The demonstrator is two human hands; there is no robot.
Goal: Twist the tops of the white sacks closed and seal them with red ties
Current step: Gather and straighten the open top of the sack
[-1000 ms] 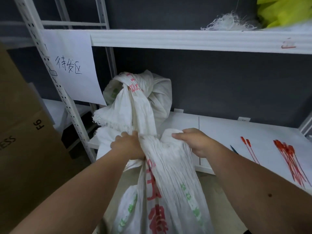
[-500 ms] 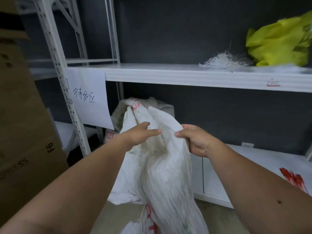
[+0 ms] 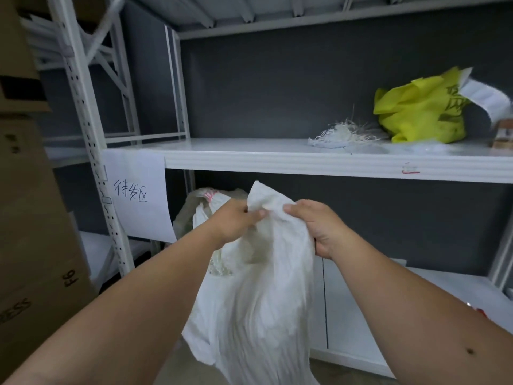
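A white woven sack (image 3: 266, 307) hangs in front of me, lifted by its top. My left hand (image 3: 236, 220) pinches the sack's upper edge from the left. My right hand (image 3: 313, 226) grips the gathered top from the right, fingers curled around the fabric. A corner of the sack sticks up between the two hands. Behind it, a second white sack (image 3: 205, 201) with red print sits on the lower shelf, mostly hidden. A red tie (image 3: 481, 312) barely shows at the right edge of the lower shelf.
A white metal rack has a middle shelf (image 3: 277, 159) just above my hands, carrying a yellow bag (image 3: 422, 109) and frayed white fibres (image 3: 341, 133). A paper sign (image 3: 138, 195) hangs on the rack post. Cardboard boxes (image 3: 30, 218) stand at the left.
The sack's top has been lifted higher and my view has tilted up. My left hand went from gripping the twisted neck to pinching the upper edge. The red ties have nearly left view.
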